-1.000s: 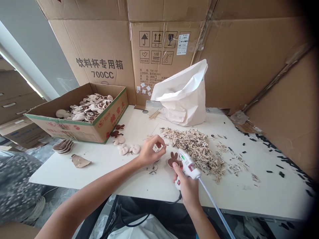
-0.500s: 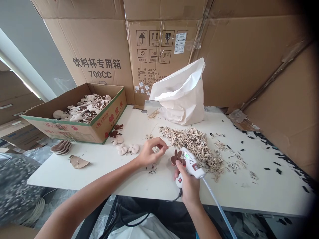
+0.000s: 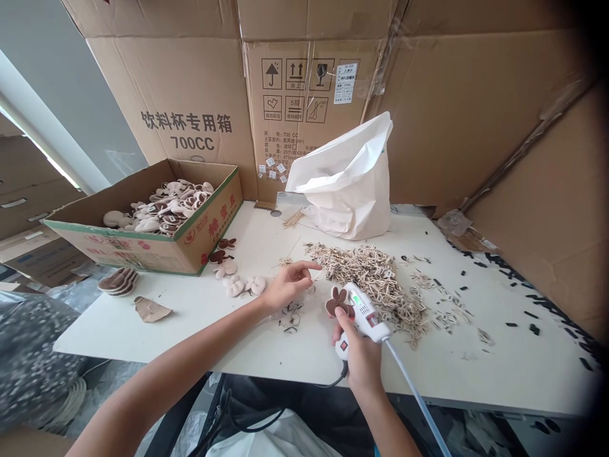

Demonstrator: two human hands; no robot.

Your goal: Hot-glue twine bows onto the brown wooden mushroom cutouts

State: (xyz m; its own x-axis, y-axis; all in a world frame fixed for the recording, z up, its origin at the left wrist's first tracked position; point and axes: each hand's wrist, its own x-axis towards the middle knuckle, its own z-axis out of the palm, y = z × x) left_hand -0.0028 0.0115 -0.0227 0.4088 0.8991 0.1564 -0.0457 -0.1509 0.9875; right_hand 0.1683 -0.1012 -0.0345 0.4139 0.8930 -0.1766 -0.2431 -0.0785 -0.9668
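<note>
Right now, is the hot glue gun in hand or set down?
In hand: the right hand grips the white hot glue gun by its handle, so it isn't resting on the table.

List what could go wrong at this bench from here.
The white plastic glue gun in the right hand sits with its front end at a brown four-lobed cutout, close to the thumb, so hot glue could burn skin. The heap of thin pale strips beside the gun might catch stray glue. The pale blue-white cable runs over the edge of the white table and could snag.
</note>
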